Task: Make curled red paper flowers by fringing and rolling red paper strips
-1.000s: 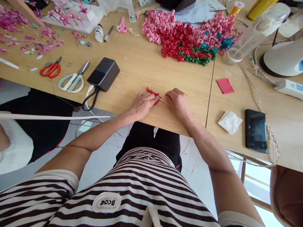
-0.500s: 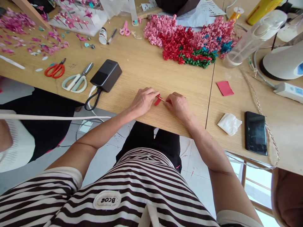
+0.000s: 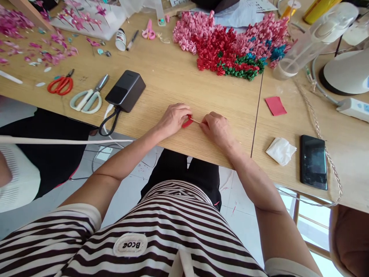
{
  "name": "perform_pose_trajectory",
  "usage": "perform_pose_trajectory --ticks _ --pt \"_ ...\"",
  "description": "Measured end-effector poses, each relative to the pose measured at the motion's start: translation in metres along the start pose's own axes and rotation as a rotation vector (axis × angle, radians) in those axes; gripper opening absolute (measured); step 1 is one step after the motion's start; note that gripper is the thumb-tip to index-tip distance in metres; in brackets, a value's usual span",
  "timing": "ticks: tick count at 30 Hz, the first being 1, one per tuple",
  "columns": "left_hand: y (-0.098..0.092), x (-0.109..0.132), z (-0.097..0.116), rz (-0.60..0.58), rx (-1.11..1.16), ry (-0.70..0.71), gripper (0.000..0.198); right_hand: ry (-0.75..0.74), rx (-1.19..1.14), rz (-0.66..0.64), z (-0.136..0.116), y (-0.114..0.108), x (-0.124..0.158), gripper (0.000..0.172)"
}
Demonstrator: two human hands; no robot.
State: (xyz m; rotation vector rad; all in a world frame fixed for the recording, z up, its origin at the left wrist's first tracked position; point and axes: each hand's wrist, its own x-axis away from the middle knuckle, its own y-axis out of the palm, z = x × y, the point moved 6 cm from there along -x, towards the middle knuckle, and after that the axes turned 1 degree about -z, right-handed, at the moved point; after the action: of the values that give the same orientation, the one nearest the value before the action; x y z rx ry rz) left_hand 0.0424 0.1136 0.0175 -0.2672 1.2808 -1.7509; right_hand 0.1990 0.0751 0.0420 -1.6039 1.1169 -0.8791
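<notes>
Wooden worktop [image 3: 161, 88] | left hand [image 3: 173, 120] narrowly pinching red paper strip [image 3: 187, 122] at stick's tip | right hand [image 3: 217, 130] gripping thin wooden stick [image 3: 196, 121] | both hands near worktop's front edge | black power bank [image 3: 126, 90] beside left hand | red-and-pink paper curls [image 3: 225, 50] beyond

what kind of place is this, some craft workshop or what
Most likely a handicraft workshop for making artificial flowers. The wooden worktable holds a large heap of curled pink and red strips, loose magenta petal-like pieces, and orange-handled scissors alongside other cutting tools.
</notes>
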Motion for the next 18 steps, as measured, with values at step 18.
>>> perform_pose_trajectory --ticks 18 --pt "-0.004 0.0082 -0.0033 0.022 0.075 0.034 0.027 -0.008 0.004 0.001 -0.0051 -0.0066 0.0019 0.025"
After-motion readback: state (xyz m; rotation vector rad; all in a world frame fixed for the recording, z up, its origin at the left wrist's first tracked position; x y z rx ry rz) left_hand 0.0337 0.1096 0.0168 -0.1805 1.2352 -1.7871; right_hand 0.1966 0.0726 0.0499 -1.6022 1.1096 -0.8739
